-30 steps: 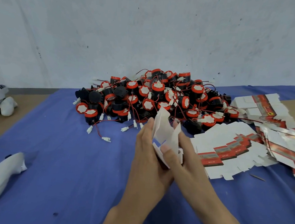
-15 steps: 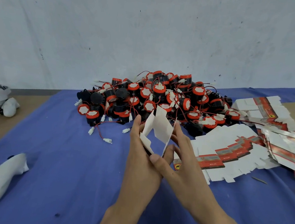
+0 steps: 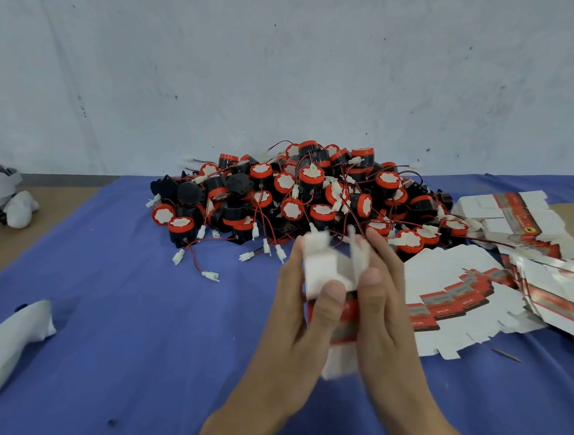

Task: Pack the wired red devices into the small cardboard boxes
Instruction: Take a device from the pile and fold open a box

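Cardboard is taking shape between both hands as I am watching the head view. A small cardboard box (image 3: 322, 271), half formed, is being held above the blue-covered desk (image 3: 134, 308), right of its middle and toward the near edge. The left hand (image 3: 301, 307) is wrapping it from the left, with the thumb pressing on the near face and the fingers curling round the far side. The right hand (image 3: 386, 314) is pinching the right wall, thumb on the near side and fingers lying straight and close together along a raised flap. Blur is smearing the flaps, so I cannot tell which are tucked.

The box's long axis is running away from me, from the wrists toward the far edge, and its white flaps are standing open at the far end. That open end is pointing at the pile of wired red devices (image 3: 314, 199), which is lying straight beyond the fingertips, against the far edge of the desk. I am judging the right hand the nearer one. Its fingertips are hanging just short of a red device (image 3: 410, 242) on the pile's near fringe, while the left fingertips are facing only loose white connectors. Flat box blanks (image 3: 452, 285) are fanning out just right of the right hand.
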Demonstrator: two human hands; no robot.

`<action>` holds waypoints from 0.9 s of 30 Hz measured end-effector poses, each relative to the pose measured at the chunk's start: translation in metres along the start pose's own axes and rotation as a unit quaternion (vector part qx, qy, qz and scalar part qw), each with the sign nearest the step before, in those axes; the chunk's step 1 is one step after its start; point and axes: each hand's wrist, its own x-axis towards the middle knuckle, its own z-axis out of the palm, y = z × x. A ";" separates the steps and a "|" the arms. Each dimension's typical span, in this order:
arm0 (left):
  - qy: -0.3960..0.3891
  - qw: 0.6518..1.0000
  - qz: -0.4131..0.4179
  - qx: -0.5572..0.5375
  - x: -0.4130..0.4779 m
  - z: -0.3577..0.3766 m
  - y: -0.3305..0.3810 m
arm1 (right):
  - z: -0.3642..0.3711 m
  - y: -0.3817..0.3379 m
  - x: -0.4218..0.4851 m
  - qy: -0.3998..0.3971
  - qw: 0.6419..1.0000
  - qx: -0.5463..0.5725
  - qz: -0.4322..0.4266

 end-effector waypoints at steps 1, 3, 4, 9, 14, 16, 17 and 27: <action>-0.021 0.999 -0.020 -0.016 -0.002 0.004 0.002 | 0.003 0.000 -0.002 -0.011 1.000 -0.008 -0.006; -0.016 0.999 -0.043 -0.029 -0.002 0.006 0.000 | 0.009 0.004 -0.005 -0.027 1.000 -0.001 0.010; 0.009 0.999 -0.039 -0.029 -0.001 0.003 -0.004 | 0.011 0.005 -0.005 -0.030 0.999 -0.002 0.020; 0.032 0.998 -0.050 -0.038 0.004 -0.007 -0.013 | 0.013 0.006 0.001 -0.036 0.998 -0.043 0.000; 0.025 0.997 -0.061 -0.044 0.004 -0.008 -0.009 | 0.014 0.003 -0.003 -0.017 0.998 -0.055 0.008; 0.017 0.995 -0.074 -0.059 0.006 -0.008 -0.006 | 0.011 0.002 -0.001 -0.023 0.998 -0.049 0.016; 0.017 0.995 -0.076 -0.066 0.006 -0.009 -0.004 | 0.009 0.000 0.000 -0.026 0.999 -0.039 0.018; 0.014 0.996 -0.077 -0.048 0.007 -0.015 0.005 | 0.005 0.000 -0.003 -0.037 0.999 -0.018 0.022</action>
